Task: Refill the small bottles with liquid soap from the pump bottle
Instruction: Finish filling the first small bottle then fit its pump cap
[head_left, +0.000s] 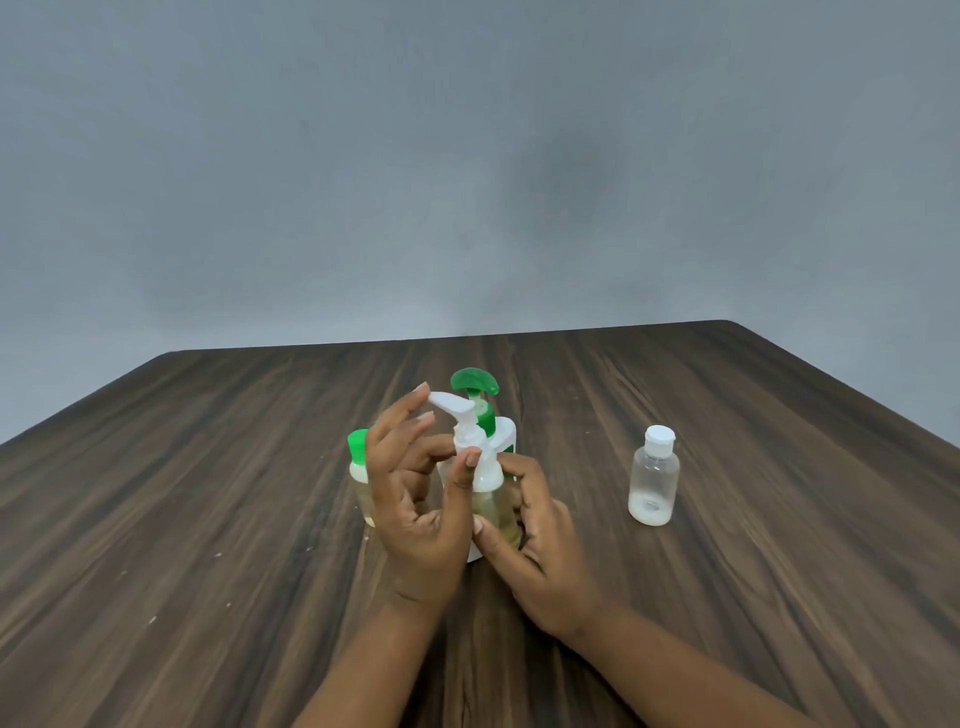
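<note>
Between left hand (415, 499) and right hand (537, 538), upright pump bottle (491, 473).

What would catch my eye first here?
Two hands meet at the centre: the left hand pinches the white pump, the right hand grips its clear bottle. A green pump bottle stands just behind them, and a small white-capped bottle stands alone to the right.

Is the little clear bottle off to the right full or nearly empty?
Nearly empty. The small clear bottle stands upright, capped, with only a shallow whitish layer at its base.
</note>
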